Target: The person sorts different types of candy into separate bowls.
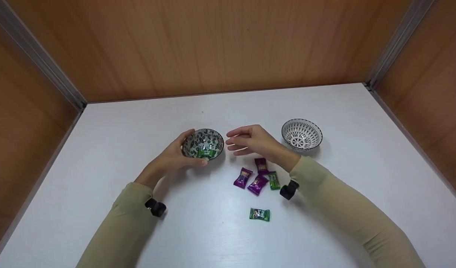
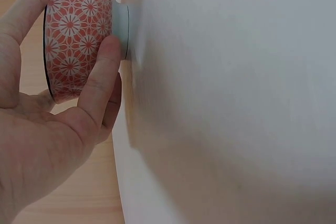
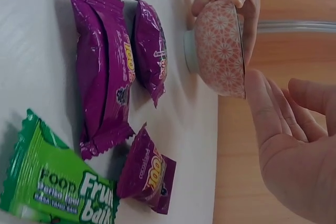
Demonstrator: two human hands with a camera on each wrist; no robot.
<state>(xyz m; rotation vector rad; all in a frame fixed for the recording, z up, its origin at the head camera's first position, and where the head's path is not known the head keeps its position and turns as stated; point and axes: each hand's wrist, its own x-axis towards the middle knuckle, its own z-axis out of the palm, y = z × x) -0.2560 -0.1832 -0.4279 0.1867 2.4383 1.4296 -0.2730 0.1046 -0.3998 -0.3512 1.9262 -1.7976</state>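
My left hand (image 1: 172,154) grips a small bowl (image 1: 203,139), thumb and fingers spread around its side. Inside, the bowl has a dark floral pattern; its outer wall (image 2: 79,30) is red with white flowers. A green-wrapped candy (image 1: 206,153) lies in it. Just right of the rim is my right hand (image 1: 252,141), its fingers loosely extended with nothing held. Below that hand, purple-wrapped candies (image 1: 257,185) lie close together on the table beside a green candy (image 1: 274,181). Another green candy (image 1: 259,214) lies apart, nearer the front. Whether the bowl's foot touches the table, I cannot tell.
A second bowl (image 1: 301,134), white with dark marks, stands to the right behind my right forearm. The white table (image 1: 198,230) is bordered by wood panels (image 1: 228,44) at the back and both sides.
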